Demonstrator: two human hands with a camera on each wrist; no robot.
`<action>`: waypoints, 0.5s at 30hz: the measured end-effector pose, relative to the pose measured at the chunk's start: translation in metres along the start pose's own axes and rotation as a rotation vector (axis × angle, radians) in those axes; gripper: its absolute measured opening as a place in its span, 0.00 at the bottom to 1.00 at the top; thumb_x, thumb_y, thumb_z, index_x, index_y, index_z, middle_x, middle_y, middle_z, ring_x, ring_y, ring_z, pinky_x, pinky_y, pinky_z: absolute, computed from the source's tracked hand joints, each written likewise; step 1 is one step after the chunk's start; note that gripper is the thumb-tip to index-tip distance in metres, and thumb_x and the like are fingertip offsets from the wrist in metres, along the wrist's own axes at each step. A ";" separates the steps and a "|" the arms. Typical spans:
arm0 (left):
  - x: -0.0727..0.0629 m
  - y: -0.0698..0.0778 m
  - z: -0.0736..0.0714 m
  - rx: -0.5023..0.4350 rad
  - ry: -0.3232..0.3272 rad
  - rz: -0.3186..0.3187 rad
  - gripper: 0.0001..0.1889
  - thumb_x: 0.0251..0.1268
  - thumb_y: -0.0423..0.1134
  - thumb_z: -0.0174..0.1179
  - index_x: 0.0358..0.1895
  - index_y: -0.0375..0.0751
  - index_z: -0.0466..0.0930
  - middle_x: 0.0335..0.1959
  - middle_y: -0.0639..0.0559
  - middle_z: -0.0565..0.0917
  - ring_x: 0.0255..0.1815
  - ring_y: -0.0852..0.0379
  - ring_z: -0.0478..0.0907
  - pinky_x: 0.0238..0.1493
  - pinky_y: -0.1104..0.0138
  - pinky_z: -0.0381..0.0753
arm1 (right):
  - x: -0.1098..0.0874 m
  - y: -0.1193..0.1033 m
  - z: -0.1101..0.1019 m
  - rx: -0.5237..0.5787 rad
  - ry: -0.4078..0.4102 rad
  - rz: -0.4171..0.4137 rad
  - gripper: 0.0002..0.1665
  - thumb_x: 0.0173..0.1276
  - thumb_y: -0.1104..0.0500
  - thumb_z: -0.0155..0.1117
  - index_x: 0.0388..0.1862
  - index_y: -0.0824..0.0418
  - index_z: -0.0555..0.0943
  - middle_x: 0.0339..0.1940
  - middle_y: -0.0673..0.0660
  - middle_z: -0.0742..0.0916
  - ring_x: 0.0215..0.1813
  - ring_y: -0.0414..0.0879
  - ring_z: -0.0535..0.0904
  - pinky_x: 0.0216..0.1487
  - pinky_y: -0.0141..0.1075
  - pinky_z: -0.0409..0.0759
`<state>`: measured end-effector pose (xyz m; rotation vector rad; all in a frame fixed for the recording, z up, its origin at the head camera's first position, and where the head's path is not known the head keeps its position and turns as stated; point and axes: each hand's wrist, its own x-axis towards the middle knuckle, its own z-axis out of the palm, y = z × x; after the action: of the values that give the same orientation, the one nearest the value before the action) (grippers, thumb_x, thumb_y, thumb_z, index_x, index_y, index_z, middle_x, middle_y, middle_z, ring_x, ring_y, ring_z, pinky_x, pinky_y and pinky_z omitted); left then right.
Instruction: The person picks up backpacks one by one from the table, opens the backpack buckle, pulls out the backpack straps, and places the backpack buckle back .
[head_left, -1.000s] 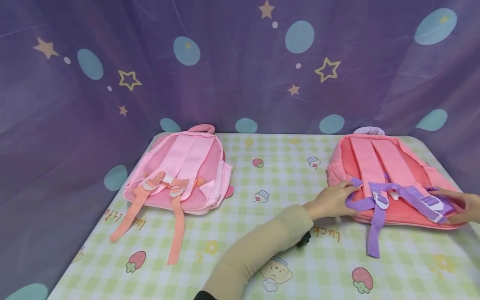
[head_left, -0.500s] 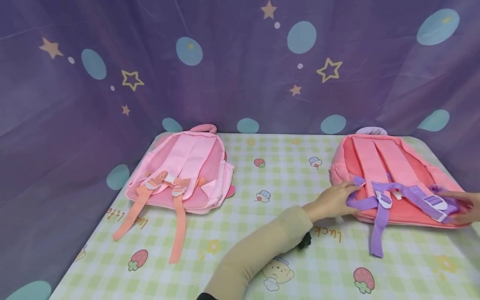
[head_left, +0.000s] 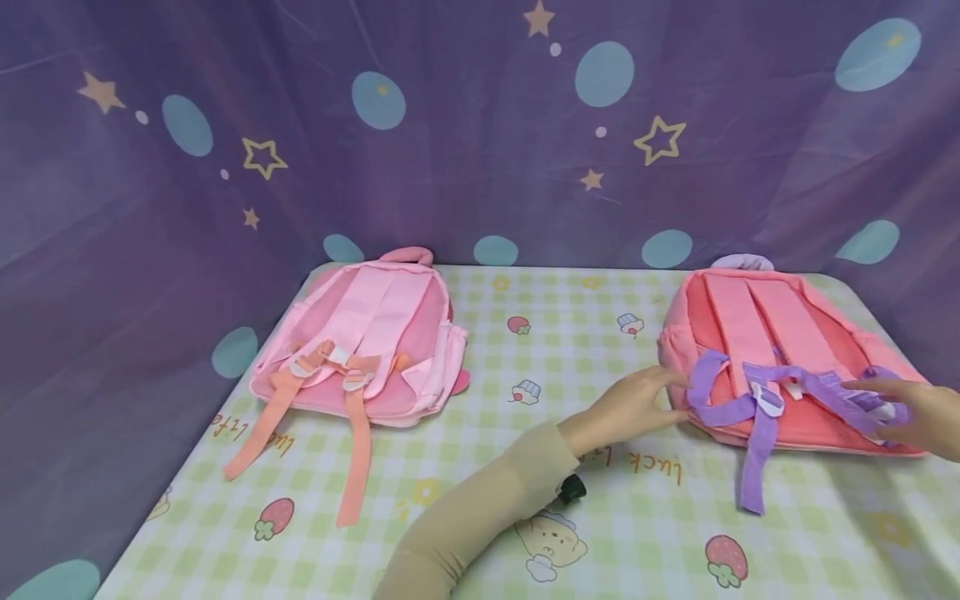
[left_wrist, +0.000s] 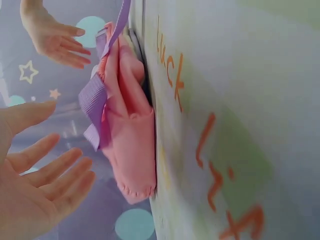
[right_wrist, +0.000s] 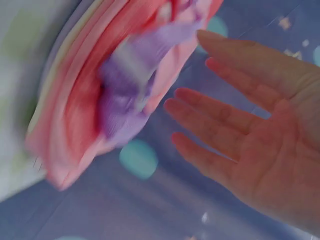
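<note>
A coral-pink backpack [head_left: 817, 425] with purple straps lies on the right of the table, its shoulder straps facing up. Beside its left edge is my left hand [head_left: 630, 406]; the left wrist view shows that hand with fingers spread and nothing between them, apart from the purple strap [left_wrist: 94, 107]. Over the backpack's lower right corner hovers my right hand [head_left: 926, 414]. In the right wrist view its fingers are extended and hold nothing, with the thumb tip close to the purple webbing [right_wrist: 127, 80] and its white buckle.
A light pink backpack [head_left: 390, 333] with orange straps lies on the left of the table, its two loose strap ends hanging toward the front. The table has a green checked cloth [head_left: 480, 467]. Behind it hangs a purple curtain [head_left: 465, 183] with stars and dots.
Both hands have let go of the backpack's purple straps. My left hand has drawn back leftward; my right hand has lifted slightly off the corner. The backpacks stay put.
</note>
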<state>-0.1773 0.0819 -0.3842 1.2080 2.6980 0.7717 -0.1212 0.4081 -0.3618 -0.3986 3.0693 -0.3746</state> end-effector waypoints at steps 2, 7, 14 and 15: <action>-0.006 -0.003 -0.003 -0.016 0.009 0.003 0.22 0.56 0.48 0.58 0.55 0.46 0.72 0.52 0.58 0.74 0.54 0.68 0.68 0.54 0.81 0.61 | 0.004 -0.020 0.002 -0.013 0.061 -0.018 0.27 0.37 0.66 0.73 0.41 0.59 0.77 0.35 0.73 0.79 0.33 0.60 0.78 0.25 0.41 0.76; -0.021 -0.014 -0.009 -0.045 0.030 0.021 0.21 0.57 0.48 0.57 0.54 0.47 0.72 0.52 0.57 0.74 0.54 0.66 0.68 0.55 0.79 0.62 | 0.018 -0.057 0.011 0.019 0.259 -0.149 0.23 0.38 0.64 0.74 0.38 0.66 0.80 0.31 0.60 0.84 0.31 0.36 0.78 0.29 0.29 0.75; -0.037 -0.025 -0.020 -0.060 0.053 -0.003 0.20 0.58 0.47 0.57 0.54 0.47 0.72 0.54 0.56 0.73 0.57 0.63 0.67 0.58 0.75 0.60 | 0.037 -0.094 0.021 0.102 0.286 -0.213 0.21 0.42 0.63 0.72 0.39 0.64 0.81 0.34 0.56 0.85 0.35 0.48 0.78 0.33 0.28 0.73; -0.039 -0.026 -0.022 -0.059 0.058 -0.004 0.20 0.58 0.47 0.57 0.54 0.47 0.72 0.54 0.56 0.73 0.57 0.63 0.67 0.58 0.75 0.60 | 0.039 -0.098 0.022 0.102 0.287 -0.220 0.21 0.42 0.63 0.72 0.39 0.63 0.81 0.35 0.56 0.85 0.37 0.49 0.79 0.35 0.27 0.73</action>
<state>-0.1745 0.0299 -0.3826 1.1851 2.7010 0.8928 -0.1335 0.3007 -0.3595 -0.7429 3.2678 -0.6458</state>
